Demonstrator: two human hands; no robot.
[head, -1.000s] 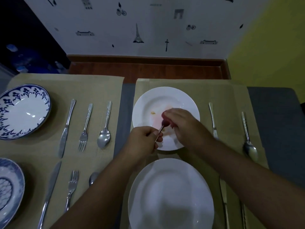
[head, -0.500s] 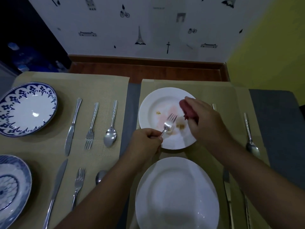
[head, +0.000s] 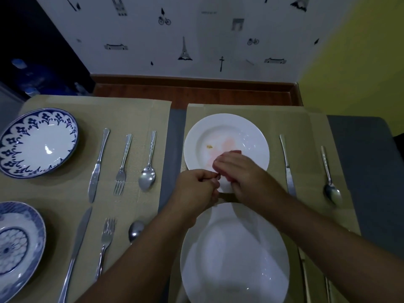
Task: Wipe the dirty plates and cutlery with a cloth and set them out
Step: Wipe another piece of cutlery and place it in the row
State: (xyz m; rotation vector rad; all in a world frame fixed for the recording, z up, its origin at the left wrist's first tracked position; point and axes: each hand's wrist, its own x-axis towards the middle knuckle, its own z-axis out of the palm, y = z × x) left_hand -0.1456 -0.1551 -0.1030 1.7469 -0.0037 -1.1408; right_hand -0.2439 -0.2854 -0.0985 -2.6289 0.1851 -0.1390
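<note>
A white plate with orange smears and crumbs lies on the right placemat. Over its near rim my two hands meet. My left hand is curled tight around the fork's handle; the fork itself is hidden between the hands. My right hand grips a red cloth, closed over the spot where the fork's head is. A clean white plate lies nearer to me, partly under my forearms.
A knife and a spoon lie right of the smeared plate. On the left placemat are a blue-patterned plate and another, each with a knife, fork and spoon beside it.
My right hand with the red cloth has come back down from the plate's middle onto the fork's tines, which showed half a second ago and are now covered. My left hand has held its place.
</note>
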